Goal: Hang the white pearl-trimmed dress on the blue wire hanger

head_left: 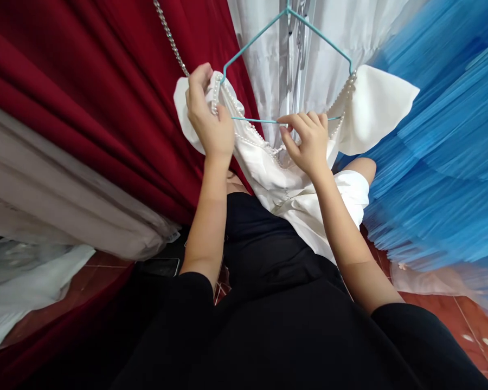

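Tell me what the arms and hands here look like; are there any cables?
They are a person's: the left arm and right arm emerge from plain black short sleeves. The left hand and right hand are ungloved and five-fingered in build. No cables, markings or watch show on them.

Deep-red draped fabric takes up loads of the left, with pale beige sheer cloth hanging just beside it and gathered white fabric up top. Right side's layered sky-blue tulle, kinda blurry, glossy reddish-brown floor tiles below.
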Action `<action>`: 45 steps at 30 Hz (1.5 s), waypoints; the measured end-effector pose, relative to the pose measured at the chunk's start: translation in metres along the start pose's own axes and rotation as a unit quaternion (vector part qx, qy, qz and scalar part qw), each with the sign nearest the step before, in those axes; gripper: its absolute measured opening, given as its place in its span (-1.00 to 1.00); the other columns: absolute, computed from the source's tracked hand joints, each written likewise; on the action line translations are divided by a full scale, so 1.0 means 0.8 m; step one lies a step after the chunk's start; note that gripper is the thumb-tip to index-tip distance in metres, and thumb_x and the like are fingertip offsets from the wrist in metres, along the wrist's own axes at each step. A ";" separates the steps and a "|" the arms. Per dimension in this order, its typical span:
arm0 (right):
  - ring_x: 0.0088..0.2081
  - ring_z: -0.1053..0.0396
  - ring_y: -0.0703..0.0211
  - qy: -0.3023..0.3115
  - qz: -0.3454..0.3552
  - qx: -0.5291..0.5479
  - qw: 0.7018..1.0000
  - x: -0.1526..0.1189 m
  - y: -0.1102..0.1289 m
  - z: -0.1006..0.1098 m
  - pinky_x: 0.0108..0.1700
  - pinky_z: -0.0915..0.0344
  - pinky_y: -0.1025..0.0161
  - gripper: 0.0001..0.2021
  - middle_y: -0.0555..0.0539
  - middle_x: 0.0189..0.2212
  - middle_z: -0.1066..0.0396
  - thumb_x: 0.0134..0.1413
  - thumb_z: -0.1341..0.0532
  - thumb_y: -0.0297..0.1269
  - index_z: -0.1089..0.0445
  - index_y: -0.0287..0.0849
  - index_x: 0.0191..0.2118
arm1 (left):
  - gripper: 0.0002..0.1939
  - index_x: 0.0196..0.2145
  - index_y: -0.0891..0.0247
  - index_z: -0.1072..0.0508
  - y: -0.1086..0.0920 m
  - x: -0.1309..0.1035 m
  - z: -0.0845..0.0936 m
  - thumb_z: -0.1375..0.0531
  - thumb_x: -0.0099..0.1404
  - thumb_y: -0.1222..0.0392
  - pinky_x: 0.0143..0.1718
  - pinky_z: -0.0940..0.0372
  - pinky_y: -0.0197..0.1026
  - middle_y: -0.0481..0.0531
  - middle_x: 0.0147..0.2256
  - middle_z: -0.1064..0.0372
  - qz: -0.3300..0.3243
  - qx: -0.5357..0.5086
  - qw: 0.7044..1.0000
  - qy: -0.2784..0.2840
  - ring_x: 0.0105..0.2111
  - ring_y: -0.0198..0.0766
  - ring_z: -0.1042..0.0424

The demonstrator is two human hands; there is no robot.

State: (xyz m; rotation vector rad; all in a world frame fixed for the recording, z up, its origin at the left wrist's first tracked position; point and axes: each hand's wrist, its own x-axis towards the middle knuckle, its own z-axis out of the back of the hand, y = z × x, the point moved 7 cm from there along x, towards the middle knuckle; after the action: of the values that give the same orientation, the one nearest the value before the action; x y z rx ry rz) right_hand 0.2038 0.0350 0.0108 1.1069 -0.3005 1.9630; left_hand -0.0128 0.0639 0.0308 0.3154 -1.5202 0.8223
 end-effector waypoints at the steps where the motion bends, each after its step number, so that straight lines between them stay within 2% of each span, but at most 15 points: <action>1: -0.06 -0.30 -0.06 0.005 0.001 -0.002 1.000 0.000 0.001 -0.003 0.13 -0.12 -0.09 -0.74 -0.09 -0.19 -0.36 0.44 0.05 -0.18 -0.36 -0.02 -0.02 | -0.75 0.15 0.15 -0.17 0.018 0.011 -0.003 0.04 0.56 0.24 0.24 -0.09 -0.01 -0.05 0.07 -0.32 0.001 0.002 1.000 0.015 0.18 -0.22 -0.20; 4: -0.04 -0.28 -0.07 0.020 0.002 0.000 1.000 0.003 -0.006 -0.015 0.14 -0.13 -0.09 -0.75 -0.11 -0.17 -0.36 0.41 0.02 -0.22 -0.34 -0.01 0.03 | -0.83 -0.10 0.20 -0.25 0.073 0.042 -0.016 -0.09 0.44 0.42 0.03 -0.31 -0.27 -0.17 -0.16 -0.37 -0.004 0.084 0.995 0.059 -0.09 -0.42 -0.36; 7: 0.00 -0.27 -0.11 0.032 0.007 0.001 0.999 0.008 -0.019 -0.018 0.15 -0.14 -0.13 -0.76 -0.13 -0.15 -0.35 0.39 0.00 -0.22 -0.33 -0.01 0.05 | -0.68 -0.25 0.22 -0.26 0.116 0.067 -0.012 -0.21 0.20 0.58 -0.13 -0.36 -0.46 -0.27 -0.31 -0.33 0.010 0.159 0.985 0.070 -0.24 -0.52 -0.35; 10: -0.01 -0.26 -0.14 0.040 0.010 -0.002 0.999 0.012 -0.030 -0.011 0.15 -0.14 -0.17 -0.78 -0.14 -0.18 -0.36 0.37 -0.04 -0.20 -0.36 -0.03 -0.01 | -0.60 -0.32 0.24 -0.30 0.141 0.078 0.020 -0.16 0.04 0.70 -0.17 -0.40 -0.44 -0.26 -0.36 -0.32 0.042 0.159 0.986 0.038 -0.28 -0.50 -0.37; 13: -0.04 -0.28 -0.13 0.044 0.013 0.000 0.999 0.014 -0.036 -0.004 0.14 -0.15 -0.17 -0.79 -0.13 -0.20 -0.37 0.37 -0.04 -0.19 -0.38 -0.03 -0.04 | -0.66 -0.35 0.25 -0.32 0.148 0.067 0.059 -0.14 0.03 0.66 -0.22 -0.45 -0.30 -0.19 -0.38 -0.32 0.061 0.159 0.985 0.010 -0.31 -0.39 -0.38; 17: -0.07 -0.28 -0.10 0.041 0.012 0.010 0.999 0.014 -0.033 -0.007 0.12 -0.17 -0.12 -0.78 -0.10 -0.17 -0.38 0.39 -0.02 -0.20 -0.39 -0.01 -0.02 | -0.81 -0.34 0.22 -0.39 0.124 0.010 0.066 -0.20 0.18 0.49 -0.16 -0.40 -0.11 -0.10 -0.35 -0.34 0.047 0.148 0.986 0.054 -0.29 -0.25 -0.37; 21: -0.06 -0.28 -0.06 0.029 0.000 0.024 0.999 0.013 -0.024 -0.015 0.11 -0.17 -0.07 -0.77 -0.07 -0.13 -0.40 0.42 0.00 -0.23 -0.38 0.01 -0.01 | -0.86 -0.29 0.17 -0.46 0.074 -0.065 0.028 -0.17 0.24 0.37 -0.14 -0.37 -0.04 0.00 -0.29 -0.41 0.032 0.077 0.983 0.161 -0.25 -0.14 -0.41; 23: -0.04 -0.27 -0.02 0.026 0.001 0.030 0.999 0.013 -0.021 -0.016 0.11 -0.17 -0.03 -0.77 -0.05 -0.10 -0.40 0.43 0.01 -0.23 -0.37 0.02 0.01 | -0.84 -0.27 0.12 -0.50 0.041 -0.086 0.009 -0.14 0.28 0.30 -0.11 -0.37 0.00 0.04 -0.25 -0.44 0.007 0.019 0.979 0.203 -0.21 -0.09 -0.44; 25: -0.04 -0.25 0.04 0.026 0.006 0.031 0.999 0.012 -0.020 -0.014 0.13 -0.15 0.00 -0.77 -0.02 -0.10 -0.40 0.45 0.02 -0.22 -0.35 0.02 0.02 | -0.84 -0.22 0.06 -0.51 0.008 -0.086 -0.004 -0.13 0.34 0.23 0.03 -0.32 0.09 0.05 -0.16 -0.44 -0.015 -0.014 0.975 0.219 -0.08 -0.03 -0.42; 29: -0.02 -0.26 0.05 0.034 0.015 0.032 0.999 0.007 -0.022 -0.002 0.20 -0.12 -0.03 -0.76 -0.02 -0.10 -0.40 0.44 0.01 -0.20 -0.34 0.05 0.05 | -0.81 -0.06 -0.03 -0.46 -0.037 -0.047 -0.025 -0.15 0.39 0.10 0.25 -0.10 0.16 0.05 0.03 -0.37 0.015 -0.015 0.978 0.210 0.19 0.04 -0.22; 33: 0.05 -0.29 -0.03 0.054 0.024 0.047 0.997 0.007 -0.022 0.016 0.23 -0.13 -0.09 -0.78 -0.05 -0.03 -0.37 0.37 -0.05 -0.19 -0.35 0.07 0.03 | -0.79 -0.09 0.06 -0.45 -0.058 -0.032 -0.058 -0.06 0.45 0.05 0.25 -0.06 0.12 0.10 -0.10 -0.43 0.025 -0.021 0.962 0.270 0.10 0.06 -0.30; 36: 0.22 -0.15 -0.02 -0.074 0.039 0.020 0.996 0.018 -0.041 0.056 0.33 -0.02 -0.06 -0.72 -0.03 0.09 -0.27 0.25 -0.10 -0.28 -0.34 0.08 0.04 | -0.74 -0.09 0.09 -0.46 -0.059 -0.040 -0.063 0.01 0.47 0.07 0.19 -0.08 0.13 0.11 -0.13 -0.45 0.025 0.024 0.961 0.274 0.04 0.09 -0.33; 39: 0.37 0.12 -0.06 -0.197 0.024 -0.057 0.978 0.030 -0.083 0.092 0.42 0.30 -0.08 -0.44 -0.03 0.21 -0.15 0.01 -0.22 -0.43 -0.27 -0.05 0.18 | -0.72 -0.06 0.06 -0.47 -0.057 -0.045 -0.058 0.02 0.47 0.11 0.15 -0.10 0.10 0.09 -0.14 -0.46 0.004 0.076 0.961 0.264 0.00 0.07 -0.34; 42: 0.01 -0.35 0.07 -0.135 -0.005 -0.057 0.989 0.052 -0.127 0.093 0.17 -0.19 0.09 -0.52 -0.05 -0.08 -0.42 -0.05 -0.18 -0.60 -0.40 -0.18 0.04 | -0.71 -0.08 0.07 -0.49 -0.053 -0.040 -0.051 0.02 0.47 0.12 0.12 -0.12 0.09 0.08 -0.17 -0.46 -0.016 0.100 0.961 0.257 -0.05 0.07 -0.36; 45: -0.39 -0.32 0.24 -0.152 -0.026 -0.054 0.987 0.067 -0.152 0.108 -0.22 -0.24 0.26 -0.68 0.01 -0.44 -0.41 0.06 -0.10 -0.65 -0.53 -0.19 -0.22 | -0.70 -0.10 0.08 -0.51 -0.048 -0.032 -0.044 0.01 0.48 0.09 0.13 -0.11 0.10 0.10 -0.19 -0.46 -0.022 0.098 0.960 0.263 -0.05 0.08 -0.36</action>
State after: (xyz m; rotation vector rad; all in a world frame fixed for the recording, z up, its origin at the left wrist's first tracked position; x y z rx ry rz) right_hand 0.3339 0.0913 0.0810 1.3290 -0.5273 1.7088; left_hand 0.0418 0.0531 0.0156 0.2470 -0.9353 0.9356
